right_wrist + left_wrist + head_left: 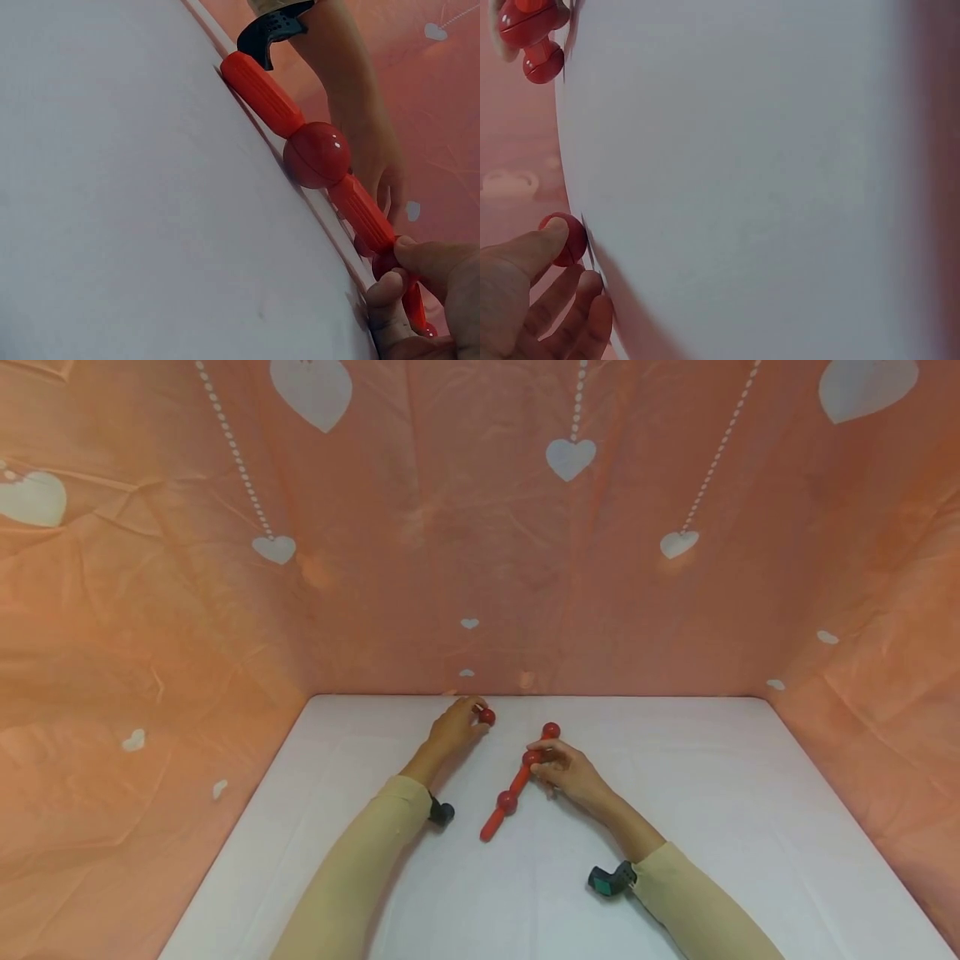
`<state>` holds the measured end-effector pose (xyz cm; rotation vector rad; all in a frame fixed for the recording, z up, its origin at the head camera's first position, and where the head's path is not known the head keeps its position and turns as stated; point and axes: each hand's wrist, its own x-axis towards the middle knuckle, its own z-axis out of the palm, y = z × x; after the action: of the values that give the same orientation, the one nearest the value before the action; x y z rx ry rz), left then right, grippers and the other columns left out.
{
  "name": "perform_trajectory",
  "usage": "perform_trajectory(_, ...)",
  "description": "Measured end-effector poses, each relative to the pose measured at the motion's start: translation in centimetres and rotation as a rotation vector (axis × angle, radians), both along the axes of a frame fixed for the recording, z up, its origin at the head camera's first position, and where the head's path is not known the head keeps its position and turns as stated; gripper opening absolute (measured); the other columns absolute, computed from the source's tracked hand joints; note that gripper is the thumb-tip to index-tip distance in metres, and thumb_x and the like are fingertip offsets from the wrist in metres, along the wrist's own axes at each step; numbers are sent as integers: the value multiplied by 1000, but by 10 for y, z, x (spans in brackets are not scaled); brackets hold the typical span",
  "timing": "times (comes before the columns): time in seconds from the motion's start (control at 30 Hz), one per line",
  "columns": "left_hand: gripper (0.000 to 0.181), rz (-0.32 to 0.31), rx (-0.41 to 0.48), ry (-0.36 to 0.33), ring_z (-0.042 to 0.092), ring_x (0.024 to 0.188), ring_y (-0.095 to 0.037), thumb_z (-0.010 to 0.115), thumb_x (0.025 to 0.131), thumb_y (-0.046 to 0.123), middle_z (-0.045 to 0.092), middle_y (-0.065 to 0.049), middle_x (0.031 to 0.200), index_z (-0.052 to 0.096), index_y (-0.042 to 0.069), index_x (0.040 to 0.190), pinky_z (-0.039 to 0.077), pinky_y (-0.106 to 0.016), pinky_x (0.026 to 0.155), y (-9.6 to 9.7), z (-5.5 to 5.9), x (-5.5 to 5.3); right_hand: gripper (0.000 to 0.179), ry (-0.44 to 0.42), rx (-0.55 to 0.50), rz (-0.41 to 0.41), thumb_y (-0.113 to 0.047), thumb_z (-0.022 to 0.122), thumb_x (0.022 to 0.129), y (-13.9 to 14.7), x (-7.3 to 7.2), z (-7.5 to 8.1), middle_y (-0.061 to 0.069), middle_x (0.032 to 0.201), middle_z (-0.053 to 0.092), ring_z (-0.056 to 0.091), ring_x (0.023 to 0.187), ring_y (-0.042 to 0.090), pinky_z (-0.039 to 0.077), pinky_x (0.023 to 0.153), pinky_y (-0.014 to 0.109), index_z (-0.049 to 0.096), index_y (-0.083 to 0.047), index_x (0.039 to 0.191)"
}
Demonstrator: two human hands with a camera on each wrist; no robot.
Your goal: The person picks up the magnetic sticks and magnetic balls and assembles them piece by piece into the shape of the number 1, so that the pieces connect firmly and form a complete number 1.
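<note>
My left hand (453,728) pinches a loose red ball (487,717) near the table's far edge. In the left wrist view, the thumb lies on that ball and the other fingers curl beneath it. To the right, a stick of red rods and balls (518,782) slants across the table, its far end toward the upper right. Three balls are joined along it by orange-red rods, and a bare rod forms the near end. My right hand (573,774) grips the stick at its middle ball, with thumb and fingers around it in the right wrist view.
A white-covered table (750,827) carries everything. Behind it hangs a pink cloth (480,552) with white hearts, and orange-pink cloth flanks both sides. Dark wrist cameras stick out from the left wrist (442,812) and the right wrist (611,880).
</note>
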<state>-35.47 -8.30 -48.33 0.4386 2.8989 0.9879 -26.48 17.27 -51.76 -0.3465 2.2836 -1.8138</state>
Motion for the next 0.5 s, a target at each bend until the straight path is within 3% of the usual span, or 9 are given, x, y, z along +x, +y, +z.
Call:
perform_trajectory(0.23,30,30,2,1,66,123,-31,75,103,22,71,-12,130,63,13,129,53,-51,104,0,-4,0,42,11,-18,1,-13,73,104,0,0,-2,15,118,65,60,64,15,53,63,25,61,-4,143)
perform_trajectory(0.5,29,36,6,-8,67,119,-30,75,102,23,72,-10,127,62,15,126,53,-51,102,-2,-4,3,42,-5,-16,-22,-13,75,102,-1,1,0,14,114,67,59,63,17,53,63,25,64,-7,142)
